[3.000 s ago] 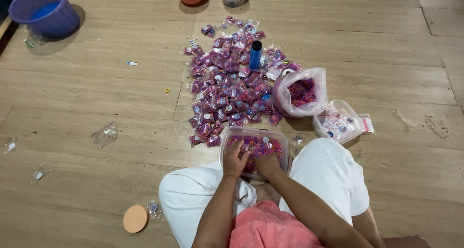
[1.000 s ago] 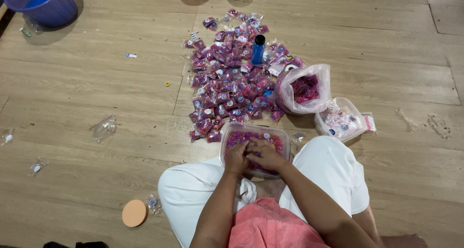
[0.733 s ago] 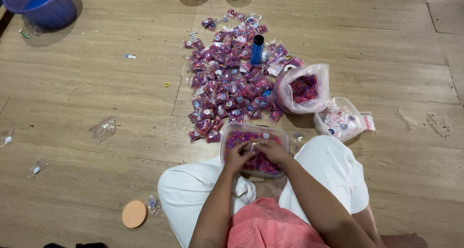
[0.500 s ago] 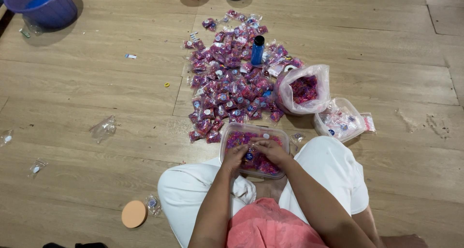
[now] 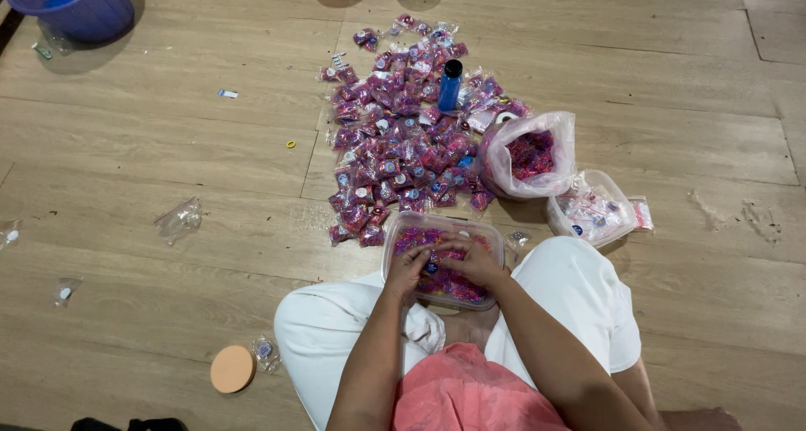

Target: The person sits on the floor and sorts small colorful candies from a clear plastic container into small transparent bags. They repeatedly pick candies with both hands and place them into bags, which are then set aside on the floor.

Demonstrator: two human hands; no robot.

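While both hands work together over the clear tub (image 5: 395,248), which sits on the floor between the person's knees, the packing looks well along but not finished. Left hand (image 5: 409,269) and right hand (image 5: 473,261) meet at the tub's middle, fingertips drawn together on a small packet (image 5: 431,266) with a blue spot; how tight the pinch is I cannot tell, too small. Inside the tub lies a layer of loose pink and purple bits. Done so far, by my reading: a big heap of filled packets (image 5: 403,137) spread on the floor just beyond the tub, each a small clear pouch stuffed pink-purple, many with a round white or blue tag. Left to do, by my reading: the pink plastic bag (image 5: 558,150) beyond the tub to the right stands open with more pink bits inside, and next to it a clear bag (image 5: 617,200) holds what look like empty pouches with white and blue tags. A blue bottle (image 5: 451,85) with a dark cap stands upright in the heap, well beyond the tub. Left of the tub, well apart, lie stray clear pouches (image 5: 178,219); near the left knee sits an orange round lid (image 5: 232,369). Far beyond the tub to the left, a blue bucket (image 5: 101,11). Labels are too small to read.
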